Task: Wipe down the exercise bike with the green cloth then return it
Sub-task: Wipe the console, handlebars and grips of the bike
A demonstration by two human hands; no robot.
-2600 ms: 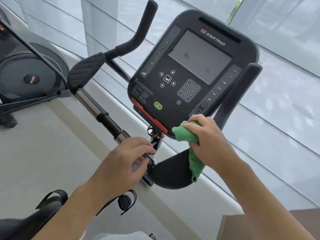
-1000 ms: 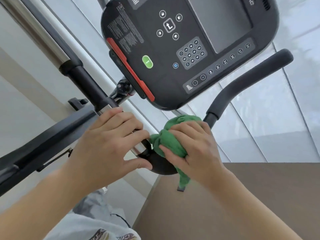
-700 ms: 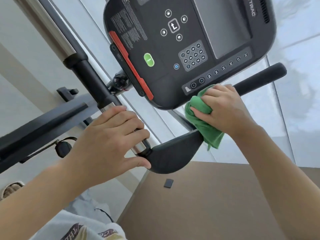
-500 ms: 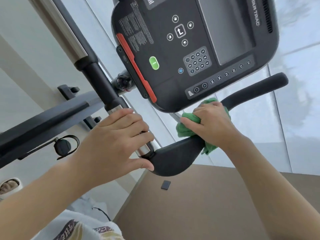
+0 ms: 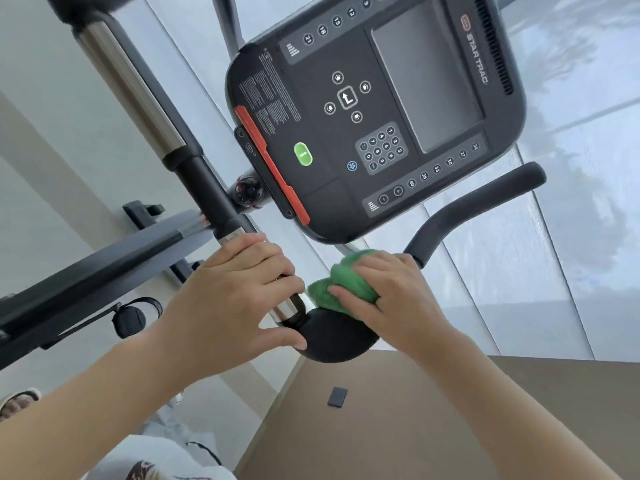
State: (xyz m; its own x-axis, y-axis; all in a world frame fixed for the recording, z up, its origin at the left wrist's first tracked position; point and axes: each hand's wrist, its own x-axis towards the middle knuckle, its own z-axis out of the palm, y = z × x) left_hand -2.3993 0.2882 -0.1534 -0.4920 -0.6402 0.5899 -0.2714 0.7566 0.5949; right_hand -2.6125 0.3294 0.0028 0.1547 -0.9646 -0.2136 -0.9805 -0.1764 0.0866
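Note:
The exercise bike's black console (image 5: 374, 116) fills the upper middle, with its handlebar (image 5: 194, 174) running from upper left down to a black elbow pad (image 5: 336, 341). My left hand (image 5: 235, 299) grips the handlebar's metal section just left of the pad. My right hand (image 5: 391, 299) holds the bunched green cloth (image 5: 346, 289) and presses it onto the top of the pad, below the console. The right handlebar horn (image 5: 478, 206) curves up and away past my right hand.
A window wall (image 5: 571, 202) stands behind the bike. A brown floor strip (image 5: 415, 427) with a small dark square object (image 5: 337, 397) lies below. A dark frame bar (image 5: 104, 268) and a pedal strap (image 5: 135, 317) sit at left. My clothing shows at the bottom edge.
My right hand has brought the green cloth down from the console's lower edge and the horn onto the elbow pad, toward my left hand. My left hand has kept its grip.

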